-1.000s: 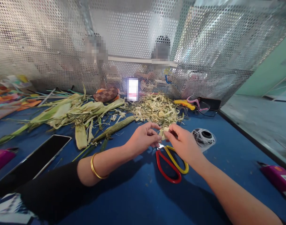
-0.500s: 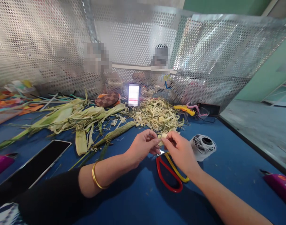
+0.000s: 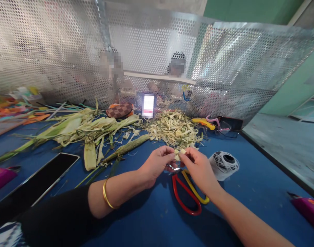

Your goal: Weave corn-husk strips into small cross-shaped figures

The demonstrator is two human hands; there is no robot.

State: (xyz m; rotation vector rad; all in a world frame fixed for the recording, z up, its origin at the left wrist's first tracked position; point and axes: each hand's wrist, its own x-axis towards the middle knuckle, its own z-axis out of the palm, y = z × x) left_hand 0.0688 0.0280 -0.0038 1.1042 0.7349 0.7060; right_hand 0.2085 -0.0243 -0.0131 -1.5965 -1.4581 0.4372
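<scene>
Between my fingertips is a small pale yellow strip [image 3: 177, 156], looking like a piece of corn husk. My left hand [image 3: 158, 163] pinches one side of it, and my right hand [image 3: 196, 168] pinches the other with thumb and forefinger. Just below my hands lie scissors [image 3: 186, 197] with one red and one yellow handle; my hands hide part of the blades. To the right of my right hand stands a spool of white thread [image 3: 224, 165]. A heap of shredded husk strips [image 3: 173, 128] sits right beyond my fingers.
Long green husks and stalks [image 3: 95, 132] spread across the left. A dark phone [image 3: 41, 181] lies nearer me. Along the perforated divider [image 3: 152, 44] are a lit phone [image 3: 148, 105], a checkered pouch [image 3: 119, 110] and a yellow tool [image 3: 204, 123]. People sit behind it.
Both hands stay together on the pale strip, with only slight finger movement. The whole view has shifted a little, so things appear slightly lower and further right.
</scene>
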